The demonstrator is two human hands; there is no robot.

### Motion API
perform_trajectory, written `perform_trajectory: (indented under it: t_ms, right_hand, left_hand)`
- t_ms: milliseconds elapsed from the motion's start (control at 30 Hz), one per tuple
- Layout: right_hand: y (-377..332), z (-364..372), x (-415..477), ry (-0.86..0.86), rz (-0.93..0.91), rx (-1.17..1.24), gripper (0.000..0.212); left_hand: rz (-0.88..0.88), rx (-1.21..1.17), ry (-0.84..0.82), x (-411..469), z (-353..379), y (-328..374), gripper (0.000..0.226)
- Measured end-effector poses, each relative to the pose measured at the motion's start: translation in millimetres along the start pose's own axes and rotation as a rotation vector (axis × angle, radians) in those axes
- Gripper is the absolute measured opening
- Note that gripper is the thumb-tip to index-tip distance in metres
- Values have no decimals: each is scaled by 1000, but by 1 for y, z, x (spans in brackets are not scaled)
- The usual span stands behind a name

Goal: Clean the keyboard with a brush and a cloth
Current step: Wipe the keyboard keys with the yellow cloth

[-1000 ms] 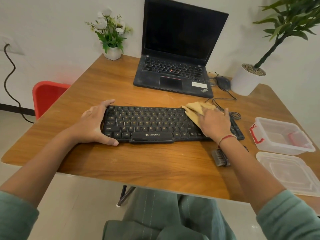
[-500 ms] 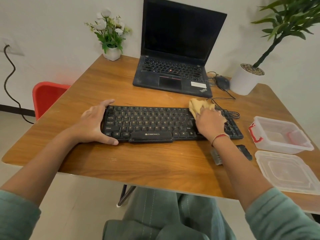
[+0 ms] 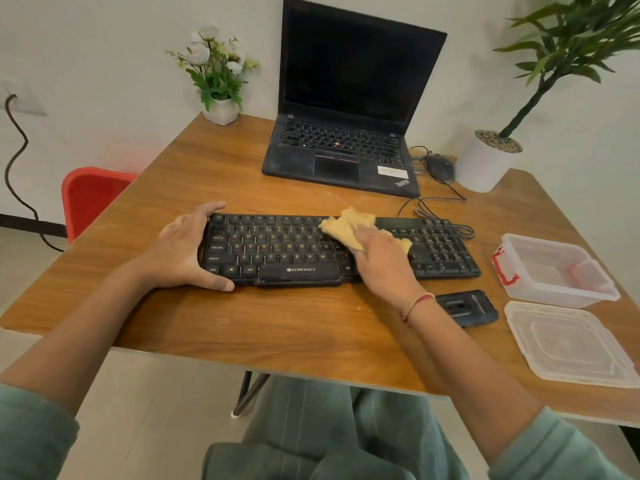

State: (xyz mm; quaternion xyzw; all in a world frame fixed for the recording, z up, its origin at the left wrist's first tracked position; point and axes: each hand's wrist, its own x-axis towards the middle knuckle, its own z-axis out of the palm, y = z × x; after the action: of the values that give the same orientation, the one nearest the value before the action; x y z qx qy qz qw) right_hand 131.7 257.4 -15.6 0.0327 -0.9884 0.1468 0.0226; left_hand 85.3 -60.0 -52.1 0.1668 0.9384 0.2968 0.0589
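A black Zebronics keyboard (image 3: pixel 277 251) lies across the middle of the wooden table (image 3: pixel 277 327). My left hand (image 3: pixel 183 251) clasps its left end, thumb on the front edge and fingers over the back edge. My right hand (image 3: pixel 381 261) presses a tan cloth (image 3: pixel 346 226) flat onto the keys right of the middle. The cloth sticks out beyond my fingers toward the top row. A black brush (image 3: pixel 465 306) lies on the table in front of the keyboard's right end, just right of my right wrist.
An open black laptop (image 3: pixel 343 147) stands behind the keyboard, with a mouse (image 3: pixel 440 166) and cables to its right. A clear plastic box (image 3: pixel 554 271) and its lid (image 3: pixel 568 344) sit at the right edge. A flower pot (image 3: pixel 221 110), a potted plant (image 3: pixel 488 161) and a red chair (image 3: pixel 93 199) surround the table.
My right hand has slid the cloth leftward along the keys, from the keyboard's right part toward the middle. The brush is now fully uncovered. My left hand has stayed put.
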Motion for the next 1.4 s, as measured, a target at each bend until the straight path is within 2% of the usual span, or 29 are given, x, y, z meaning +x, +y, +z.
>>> perform_trajectory:
  t_ms: [67, 100, 167, 200, 300, 367, 400, 467, 533, 600, 667, 800, 867, 933, 1000, 1067, 1133, 1200, 1233, 1333, 1400]
  right_hand:
    - [1, -11, -11, -89, -94, 57, 45]
    - [4, -21, -16, -170, -86, 141, 40]
    - [13, -46, -28, -294, 6, 442, 25]
    - [20, -60, -32, -278, 92, 607, 22]
    - [57, -87, -29, 61, 365, 974, 21]
    - [76, -94, -23, 311, 429, 1080, 17]
    - [83, -95, -20, 383, 438, 1012, 16]
    - [94, -91, -12, 420, 415, 680, 15]
    - [92, -73, -1, 334, 383, 365, 20]
    - [77, -45, 8, 170, 409, 113, 31]
    - [52, -14, 11, 14, 349, -71, 44]
    - [4, 4, -1, -99, 32, 24, 51]
    - [12, -7, -2, -135, 5, 87, 49]
    - [26, -29, 2, -46, 145, 266, 39]
    - [47, -59, 8, 98, 378, 637, 32]
    - [78, -84, 12, 298, 470, 884, 24]
    - [99, -99, 13, 409, 455, 811, 20]
    - [111, -98, 19, 412, 389, 645, 20]
    - [111, -91, 22, 361, 349, 503, 22]
    - [96, -52, 27, 64, 307, -31, 34]
    - [79, -22, 24, 8, 252, -192, 42]
  left_hand:
    - [-6, -11, -7, 0, -1, -1, 119]
    - [-7, -16, -9, 0, -1, -1, 120]
    - [-2, -22, -11, 0, -1, -2, 120]
    - [-1, -25, -11, 0, -2, -3, 120]
    - [0, -24, -19, 0, -2, -4, 121]
    - [2, -20, -25, 1, -2, -6, 124]
    - [2, -21, -26, 1, -2, -6, 124]
    - [9, -15, -31, 1, -3, -4, 127]
    - [3, 5, -52, 1, -4, -2, 137]
    - [-6, 39, -80, 4, -3, 1, 149]
    - [-10, 82, -110, 7, -3, 3, 155]
    - [-16, 54, -85, 5, 0, 3, 151]
    - [-20, 0, -65, 4, -2, 2, 145]
    - [-14, -22, -56, 3, -2, 1, 138]
    - [-14, -39, -46, 3, -3, 1, 135]
    - [-14, -61, -32, 2, -3, 1, 134]
    - [-9, -74, -31, 1, -3, 1, 133]
    - [-5, -85, -29, 1, -3, 1, 132]
    - [-5, -90, -27, 1, -2, 1, 131]
    - [7, -102, -17, 2, -2, 1, 128]
    - [14, -94, -14, 3, -1, 0, 127]
